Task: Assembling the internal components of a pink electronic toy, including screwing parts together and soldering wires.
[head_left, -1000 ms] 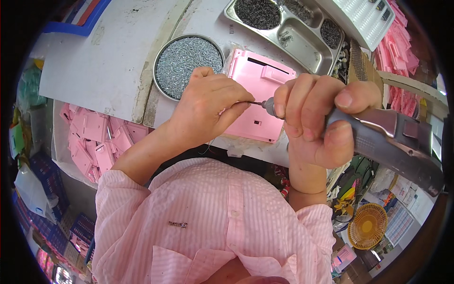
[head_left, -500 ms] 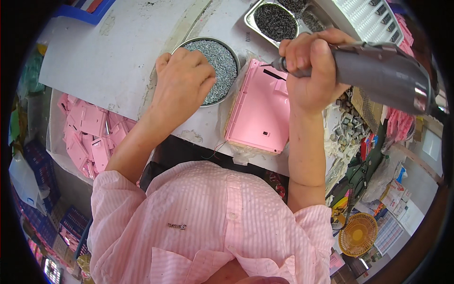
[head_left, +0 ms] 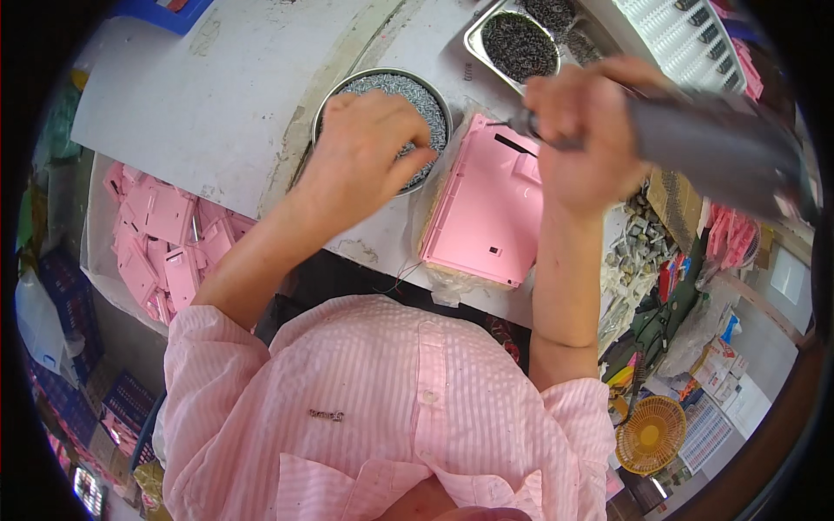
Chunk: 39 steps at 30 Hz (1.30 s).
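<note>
R hand (head_left: 591, 143) closed firmly round a dk-grey power driver (head_left: 717, 143), fingers wrapped about its front end; both blurred, so any marking on the casing can't be made out. L hand (head_left: 369, 143) is over the screw bowl, fingers curled, thumb near forefinger; can't tell if anything's pinched betw. them.

Biggest first: off-white worktable (head_left: 208, 104), scuffed, w/ a seam running across. Pink-and-white striped shirt (head_left: 382, 373) fills lower middle. Left of the body, a plastic-lined bin (head_left: 97, 260) w/ loose pink parts (head_left: 156, 226) heaped in it. Pink panel (head_left: 486, 204) lies flat on a plastic-wrapped block on the table, betw. the bowl & R forearm; driver tip is by its upper L corner, contact can't be judged. White ribbed tray (head_left: 686, 39) up at top R, holding rows of dk pcs.

Round metal bowl (head_left: 449, 130) w/ small silvery screws, just L of the panel. Metal tray (head_left: 472, 42) beyond, w/ dk small parts (head_left: 519, 48). Yellow basket (head_left: 651, 434) low R. Near it, a printed carton (head_left: 714, 369) & printed sheet (head_left: 708, 443); lettering on both too sm. to read. Smallest: a loose spring (head_left: 468, 71) on the table near the metal tray, plus a dk coil-like pc (head_left: 326, 416) on the shirt front.
</note>
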### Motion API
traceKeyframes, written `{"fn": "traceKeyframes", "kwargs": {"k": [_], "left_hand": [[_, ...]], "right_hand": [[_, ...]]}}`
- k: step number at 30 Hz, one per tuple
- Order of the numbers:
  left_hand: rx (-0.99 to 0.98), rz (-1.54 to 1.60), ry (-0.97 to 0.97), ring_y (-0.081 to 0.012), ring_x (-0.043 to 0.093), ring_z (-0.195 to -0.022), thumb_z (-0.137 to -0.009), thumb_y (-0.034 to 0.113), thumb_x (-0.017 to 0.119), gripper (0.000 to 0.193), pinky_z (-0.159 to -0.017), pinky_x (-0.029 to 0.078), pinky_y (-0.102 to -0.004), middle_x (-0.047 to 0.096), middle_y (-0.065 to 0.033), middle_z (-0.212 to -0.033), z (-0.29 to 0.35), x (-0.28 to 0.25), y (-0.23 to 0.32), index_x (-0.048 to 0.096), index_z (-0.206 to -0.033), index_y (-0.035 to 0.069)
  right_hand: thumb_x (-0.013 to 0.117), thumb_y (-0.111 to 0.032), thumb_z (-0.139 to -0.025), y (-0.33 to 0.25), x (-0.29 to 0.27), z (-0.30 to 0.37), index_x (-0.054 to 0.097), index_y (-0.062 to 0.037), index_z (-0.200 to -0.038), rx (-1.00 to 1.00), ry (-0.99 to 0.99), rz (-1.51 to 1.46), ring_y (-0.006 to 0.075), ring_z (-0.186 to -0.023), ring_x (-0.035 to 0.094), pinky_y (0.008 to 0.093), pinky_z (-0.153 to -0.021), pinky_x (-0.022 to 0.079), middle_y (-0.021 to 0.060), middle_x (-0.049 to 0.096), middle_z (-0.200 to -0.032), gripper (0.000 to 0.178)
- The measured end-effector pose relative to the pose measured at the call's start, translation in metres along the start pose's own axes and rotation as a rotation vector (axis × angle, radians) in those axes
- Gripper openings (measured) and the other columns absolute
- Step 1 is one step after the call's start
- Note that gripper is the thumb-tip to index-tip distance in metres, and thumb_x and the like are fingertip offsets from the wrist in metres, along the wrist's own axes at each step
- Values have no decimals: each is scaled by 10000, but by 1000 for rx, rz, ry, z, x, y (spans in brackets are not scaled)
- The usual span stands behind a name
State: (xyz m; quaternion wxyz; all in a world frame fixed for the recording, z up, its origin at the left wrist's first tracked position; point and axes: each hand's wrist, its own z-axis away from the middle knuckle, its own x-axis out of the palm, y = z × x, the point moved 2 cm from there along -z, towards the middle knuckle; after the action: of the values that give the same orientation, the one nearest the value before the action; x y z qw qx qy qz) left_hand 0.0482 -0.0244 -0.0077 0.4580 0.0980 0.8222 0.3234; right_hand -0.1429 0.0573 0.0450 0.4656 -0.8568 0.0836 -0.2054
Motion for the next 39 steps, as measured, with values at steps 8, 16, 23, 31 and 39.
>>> {"fn": "traceKeyframes", "kwargs": {"k": [8, 16, 23, 31, 39], "left_hand": [[90, 197, 109, -188, 619, -819, -775, 140, 780, 131, -817, 365, -381, 679, 13, -865, 7, 14, 25, 687, -866, 127], [15, -15, 119, -205, 580, -949, -740, 205, 797, 205, -909, 357, -448, 642, -4, -963, 6, 1, 19, 711, -909, 127], [-68, -327, -51, -224, 541, -1028, -837, 218, 703, 139, -939, 356, -515, 607, -10, -970, 13, 1, -11, 701, -941, 126], [-56, -303, 56, -256, 576, -849, -873, 219, 677, 175, -844, 369, -470, 602, -30, -800, 8, 6, -17, 607, -757, 109], [-35, -164, 32, -260, 592, -763, -850, 237, 706, 202, -811, 373, -465, 611, -35, -724, 7, 0, -13, 603, -731, 112]], "right_hand": [[550, -206, -991, -43, 35, 24, 484, -103, -1187, 30, -172, -83, 131, -545, 456, 358, -604, 464, 9, 474, -646, 231], [581, -124, -965, -24, 35, 39, 466, -70, -1123, 34, -53, 20, 128, -533, 464, 337, -559, 469, 39, 490, -651, 203], [555, 28, -924, -6, 41, 44, 424, -44, -1020, -29, -157, 480, 134, -504, 453, 313, -475, 429, 80, 506, -680, 178], [699, 55, -827, 0, 37, 45, 590, 13, -954, 95, 12, 171, 118, -641, 559, 249, -576, 469, 70, 604, -824, 173], [561, 4, -942, 1, 43, 40, 456, -30, -1071, -21, -139, 386, 125, -495, 435, 303, -477, 427, 62, 495, -674, 170]]}}
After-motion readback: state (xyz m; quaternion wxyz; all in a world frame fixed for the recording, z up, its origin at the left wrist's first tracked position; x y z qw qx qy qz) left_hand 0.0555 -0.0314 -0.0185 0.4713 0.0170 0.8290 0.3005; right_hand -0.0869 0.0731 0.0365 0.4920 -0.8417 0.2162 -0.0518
